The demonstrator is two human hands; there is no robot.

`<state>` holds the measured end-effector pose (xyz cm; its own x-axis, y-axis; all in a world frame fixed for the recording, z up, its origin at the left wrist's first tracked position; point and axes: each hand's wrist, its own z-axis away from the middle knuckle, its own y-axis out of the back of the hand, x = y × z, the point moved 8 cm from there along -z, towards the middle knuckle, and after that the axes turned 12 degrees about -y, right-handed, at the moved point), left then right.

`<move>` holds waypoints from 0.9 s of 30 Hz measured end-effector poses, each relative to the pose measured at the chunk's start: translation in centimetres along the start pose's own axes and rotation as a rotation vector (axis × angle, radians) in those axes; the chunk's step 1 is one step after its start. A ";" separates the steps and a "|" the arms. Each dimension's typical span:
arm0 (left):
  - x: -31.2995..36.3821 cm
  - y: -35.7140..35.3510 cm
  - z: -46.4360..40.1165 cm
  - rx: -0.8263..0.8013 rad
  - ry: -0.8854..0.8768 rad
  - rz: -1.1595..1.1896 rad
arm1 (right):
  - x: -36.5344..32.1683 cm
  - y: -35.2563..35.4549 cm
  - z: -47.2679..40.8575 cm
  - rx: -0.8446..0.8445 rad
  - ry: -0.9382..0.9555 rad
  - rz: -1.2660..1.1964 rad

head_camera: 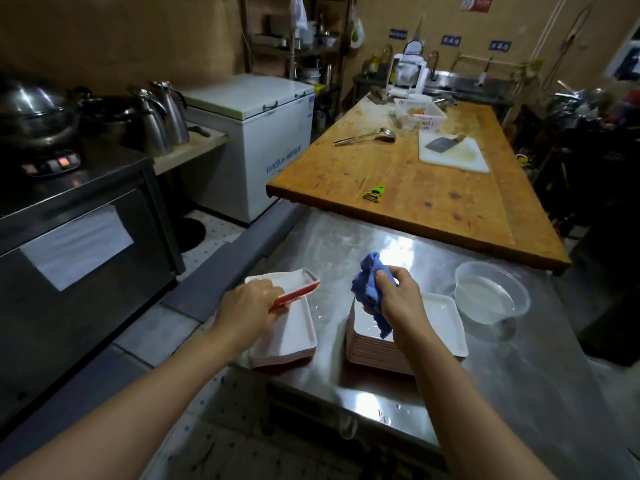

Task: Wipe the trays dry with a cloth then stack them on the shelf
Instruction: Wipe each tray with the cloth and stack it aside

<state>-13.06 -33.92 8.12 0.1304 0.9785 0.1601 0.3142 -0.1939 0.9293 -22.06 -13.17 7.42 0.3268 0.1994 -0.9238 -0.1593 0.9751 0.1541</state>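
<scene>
Holding one tray (294, 284) tilted over the left stack (294, 337), the left hand (249, 306) gripped its near edge; the right hand (398, 296), clutching the blue cloth (369, 289), sat just right of it, so probably a quick sideways reach.

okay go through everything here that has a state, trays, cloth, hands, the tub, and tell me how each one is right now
Left hand: grips lifted tray.
Lifted tray: tilted, above left stack.
Left stack: piled on steel table.
Right stack: taller, droplets on top.
Right hand: grips blue cloth.
Blue cloth: bunched.
Clear tub: upright, holds water.
</scene>
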 end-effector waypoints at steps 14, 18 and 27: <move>2.6 -7.4 2.5 -0.258 -0.162 -0.191 | 2.0 -0.1 -0.9 -0.003 -0.003 0.010; 2.3 -9.2 3.1 -0.283 -0.186 -0.162 | 2.3 -0.1 -1.3 0.000 0.000 0.012; 0.2 -12.0 3.8 -0.250 -0.170 -0.101 | 3.1 0.4 -2.3 0.007 -0.006 0.005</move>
<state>-13.19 -31.62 -4.29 0.2722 0.9619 0.0246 0.0951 -0.0524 0.9941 -23.21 -12.37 3.79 0.3320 0.2050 -0.9208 -0.1543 0.9748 0.1614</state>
